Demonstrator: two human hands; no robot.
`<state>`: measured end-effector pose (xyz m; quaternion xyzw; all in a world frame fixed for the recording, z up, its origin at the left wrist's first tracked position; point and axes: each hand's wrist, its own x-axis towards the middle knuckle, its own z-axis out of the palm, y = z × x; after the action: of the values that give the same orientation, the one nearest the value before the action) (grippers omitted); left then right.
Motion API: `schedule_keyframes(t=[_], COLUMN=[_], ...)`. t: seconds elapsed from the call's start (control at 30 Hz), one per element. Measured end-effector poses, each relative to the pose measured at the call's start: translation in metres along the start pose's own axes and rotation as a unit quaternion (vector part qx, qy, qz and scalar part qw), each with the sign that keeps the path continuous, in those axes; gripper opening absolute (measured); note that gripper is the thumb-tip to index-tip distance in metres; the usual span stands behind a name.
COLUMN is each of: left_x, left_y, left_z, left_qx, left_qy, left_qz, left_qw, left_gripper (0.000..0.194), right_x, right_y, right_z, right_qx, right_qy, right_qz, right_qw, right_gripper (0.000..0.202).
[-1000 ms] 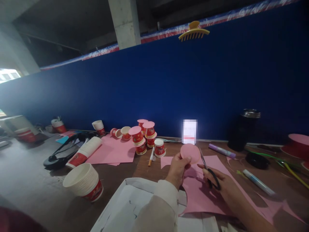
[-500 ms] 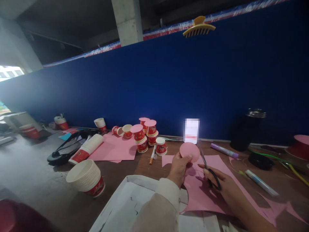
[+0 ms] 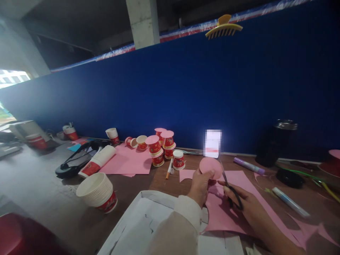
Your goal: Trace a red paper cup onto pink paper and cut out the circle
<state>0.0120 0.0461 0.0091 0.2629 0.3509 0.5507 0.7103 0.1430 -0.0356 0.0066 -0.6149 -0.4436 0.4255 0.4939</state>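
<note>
A round pink paper disc (image 3: 210,167) is pinched between the thumb and fingers of my left hand (image 3: 200,186). My right hand (image 3: 240,198) has its fingers in the black handles of a pair of scissors (image 3: 231,194). The blades point up and run along the disc's right edge; whether they are parted I cannot tell. Beneath both hands lies a cut pink sheet (image 3: 225,219) with curved edges. To the left stand red paper cups (image 3: 158,160) stacked in pairs, topped with pink discs, and an upside-down cup (image 3: 179,160) beside them.
A nested cup stack (image 3: 97,191) and pink sheets (image 3: 130,159) lie left. In front is a white box lid (image 3: 132,219). A lit phone (image 3: 212,143) leans on the blue partition (image 3: 159,92). Right are a purple marker (image 3: 249,166), a clear tube (image 3: 290,202) and a dark bottle (image 3: 273,145).
The whole view has shifted slightly, so things sit a little further right. Both hands keep their hold, and the disc tilts or turns only slightly against the scissors.
</note>
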Motion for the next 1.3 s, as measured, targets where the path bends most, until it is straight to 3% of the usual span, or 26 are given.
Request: schedule_keyframes(t=[0.2,0.73,1.3], left_x=[-0.0004,-0.0018,-0.0038], left_y=[-0.0012,-0.0009,-0.0014], left_z=[-0.0006,0.0,-0.0007], left_qx=[0.006,0.019,0.02], left_qy=[-0.003,-0.007,-0.015], left_qz=[0.001,-0.005,0.003], left_qw=[1.0,1.0,1.0], left_gripper=[0.052,0.05,0.054], right_x=[0.0036,0.0047,0.0066], right_y=[0.0036,0.0004,0.0017], right_z=[-0.0026,-0.0058,-0.0064], right_qx=[0.015,-0.056,-0.06], right_qy=[-0.014,-0.001,0.002], right_qz=[0.02,0.006,-0.02], right_qw=[1.0,0.998,0.998], right_gripper=[0.069,0.07,0.069])
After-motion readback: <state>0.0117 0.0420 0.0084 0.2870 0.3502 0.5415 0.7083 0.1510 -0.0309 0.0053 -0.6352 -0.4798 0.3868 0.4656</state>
